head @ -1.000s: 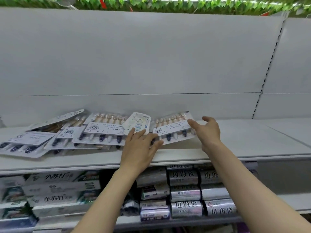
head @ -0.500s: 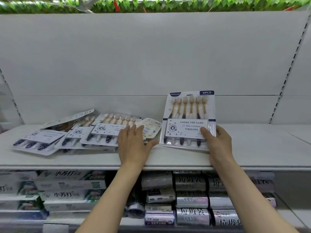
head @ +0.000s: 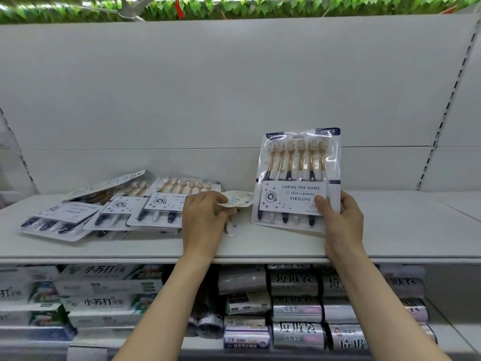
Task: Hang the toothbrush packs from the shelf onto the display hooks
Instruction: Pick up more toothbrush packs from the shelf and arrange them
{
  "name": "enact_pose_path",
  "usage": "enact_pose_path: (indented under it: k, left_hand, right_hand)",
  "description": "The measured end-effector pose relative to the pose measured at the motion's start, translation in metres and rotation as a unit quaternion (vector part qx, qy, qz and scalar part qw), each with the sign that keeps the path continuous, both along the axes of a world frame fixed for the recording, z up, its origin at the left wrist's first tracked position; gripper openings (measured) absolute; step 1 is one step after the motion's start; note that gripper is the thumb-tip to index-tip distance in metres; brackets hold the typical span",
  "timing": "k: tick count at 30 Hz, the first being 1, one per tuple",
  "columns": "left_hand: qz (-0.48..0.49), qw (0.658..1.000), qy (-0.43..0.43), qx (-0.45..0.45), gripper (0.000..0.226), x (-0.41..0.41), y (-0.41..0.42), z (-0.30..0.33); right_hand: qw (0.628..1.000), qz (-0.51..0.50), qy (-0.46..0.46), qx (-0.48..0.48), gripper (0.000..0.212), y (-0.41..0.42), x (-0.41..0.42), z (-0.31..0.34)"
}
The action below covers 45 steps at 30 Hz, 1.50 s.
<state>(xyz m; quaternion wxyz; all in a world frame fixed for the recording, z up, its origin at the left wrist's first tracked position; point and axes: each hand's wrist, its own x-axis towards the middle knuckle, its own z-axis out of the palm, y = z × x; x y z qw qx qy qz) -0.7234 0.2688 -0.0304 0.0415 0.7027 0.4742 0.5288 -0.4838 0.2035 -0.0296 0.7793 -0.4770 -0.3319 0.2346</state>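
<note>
Your right hand (head: pixel 341 225) grips the upright clear-plastic 6-brush toothbrush pack (head: pixel 298 178) by 1 lower corner above the white shelf (head: pixel 390 230), so it may twist free; your left hand (head: pixel 203 222) pinches a small blister card (head: pixel 240 200).

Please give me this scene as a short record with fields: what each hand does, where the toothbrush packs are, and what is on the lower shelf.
right hand: right hand grips the lower right corner of an upright clear-plastic six-toothbrush pack
left hand: left hand pinches a small white card packet
remaining packs: overlapping flat toothbrush packs lie on the white shelf, left of the hands
display hooks: none in view
lower shelf: toothpaste boxes at left, silver rolled bag packs at right
</note>
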Motion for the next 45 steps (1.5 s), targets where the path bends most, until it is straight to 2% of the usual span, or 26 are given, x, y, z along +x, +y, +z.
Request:
enact_pose_path:
  k: [6, 10, 16, 19, 22, 30, 34, 38, 41, 45]
  left_hand:
    - [-0.061, 0.993, -0.073, 0.065, 0.018, 0.012, -0.013, 0.052]
    - [-0.145, 0.976, -0.160, -0.002, 0.021, 0.023, -0.018, 0.093]
    - [-0.215, 0.961, -0.157, -0.077, 0.033, 0.060, -0.005, 0.104]
    - [-0.208, 0.959, -0.160, -0.110, 0.027, 0.073, 0.002, 0.086]
    - [-0.204, 0.952, -0.161, -0.164, 0.033, 0.076, 0.007, 0.058]
    - [-0.200, 0.942, -0.148, -0.225, 0.028, 0.069, 0.002, 0.016]
    - [-0.183, 0.946, -0.169, -0.209, 0.030, 0.069, -0.007, 0.017]
    - [-0.203, 0.935, -0.208, -0.202, 0.028, 0.071, -0.026, 0.024]
    - [-0.189, 0.932, -0.239, -0.194, 0.048, 0.068, -0.046, 0.026]
    - [-0.171, 0.930, -0.277, -0.170, 0.058, 0.055, -0.075, 0.025]
  right_hand:
    - [0.998, -0.025, 0.035, 0.037, 0.022, -0.019, 0.005, 0.004]
    - [0.997, -0.026, 0.030, 0.060, 0.023, -0.030, 0.015, 0.013]
    - [0.998, -0.030, 0.007, 0.051, 0.026, -0.038, 0.020, 0.015]
    - [0.999, -0.035, -0.007, 0.039, 0.024, -0.042, 0.020, 0.011]
    - [0.999, -0.042, -0.011, 0.028, 0.024, -0.046, 0.021, 0.007]
    - [0.999, -0.035, -0.022, -0.010, 0.030, -0.053, 0.027, 0.005]
    - [0.997, -0.029, -0.040, -0.054, 0.035, -0.061, 0.031, 0.004]
    - [0.997, -0.006, -0.031, -0.075, 0.033, -0.073, 0.035, 0.002]
    - [0.998, -0.005, -0.012, -0.057, 0.031, -0.087, 0.032, 0.004]
    - [1.000, 0.009, 0.010, -0.023, 0.026, -0.106, 0.017, 0.007]
